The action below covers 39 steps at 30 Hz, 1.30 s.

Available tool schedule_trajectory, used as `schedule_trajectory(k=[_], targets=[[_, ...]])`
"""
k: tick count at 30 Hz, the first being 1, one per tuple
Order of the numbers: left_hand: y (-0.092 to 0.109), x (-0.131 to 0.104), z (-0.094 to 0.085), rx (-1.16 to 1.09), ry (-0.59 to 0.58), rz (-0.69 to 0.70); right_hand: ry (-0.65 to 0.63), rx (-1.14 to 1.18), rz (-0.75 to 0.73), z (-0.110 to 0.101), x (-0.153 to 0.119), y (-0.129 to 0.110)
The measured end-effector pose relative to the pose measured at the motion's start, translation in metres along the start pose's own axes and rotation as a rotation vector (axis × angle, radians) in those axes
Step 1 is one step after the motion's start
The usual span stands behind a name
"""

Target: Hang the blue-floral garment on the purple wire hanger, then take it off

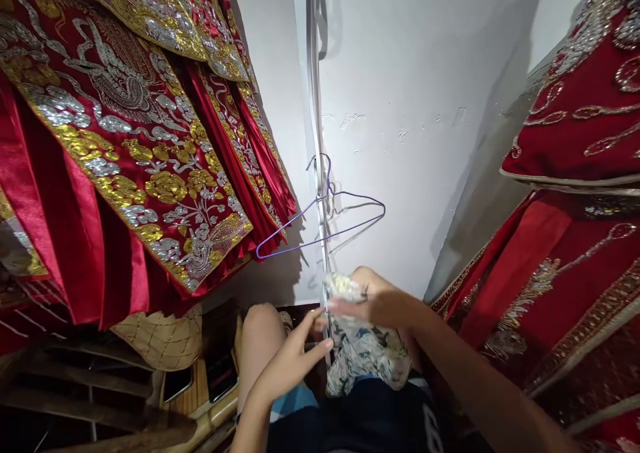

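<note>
A light patterned cloth (367,353) lies bunched over my lap, its upper part raised beside a thin pale pole (323,240). My right hand (370,300) is at the top of this cloth, blurred, and its grip is hard to make out. Left of the pole, my left hand (300,356) has its thumb and fingers apart, with the fingertips near the pole and the cloth's left edge. A purple wire hanger (345,230) hangs above both hands by its hook on the pole.
Red embroidered garments (165,186) hang at the left, and more red garments (565,240) at the right. A white wall (410,73) stands ahead. At the lower left are a phone (223,376), a quilted tan item (163,336) and bamboo furniture (200,430).
</note>
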State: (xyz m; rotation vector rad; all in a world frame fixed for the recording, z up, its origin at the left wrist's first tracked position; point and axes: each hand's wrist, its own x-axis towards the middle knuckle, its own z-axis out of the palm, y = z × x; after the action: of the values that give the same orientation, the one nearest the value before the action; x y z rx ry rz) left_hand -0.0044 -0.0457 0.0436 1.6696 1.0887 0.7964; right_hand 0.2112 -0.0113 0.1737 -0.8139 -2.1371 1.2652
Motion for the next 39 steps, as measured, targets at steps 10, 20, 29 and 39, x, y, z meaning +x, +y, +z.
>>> schedule_trajectory(k=[10,20,29,39], targets=[[0.05,0.0,-0.01,0.096,-0.081,0.245,-0.093,-0.007,-0.375,-0.025,-0.002,-0.002],[0.068,0.024,-0.024,0.131,-0.115,0.231,-0.043,0.053,-0.14,-0.024,0.002,-0.009],[0.032,0.01,-0.096,0.839,-0.101,-0.042,0.831,0.018,-0.329,-0.056,0.052,0.043],[0.045,0.002,-0.137,0.829,0.051,0.029,0.868,-0.094,0.081,-0.043,0.077,0.106]])
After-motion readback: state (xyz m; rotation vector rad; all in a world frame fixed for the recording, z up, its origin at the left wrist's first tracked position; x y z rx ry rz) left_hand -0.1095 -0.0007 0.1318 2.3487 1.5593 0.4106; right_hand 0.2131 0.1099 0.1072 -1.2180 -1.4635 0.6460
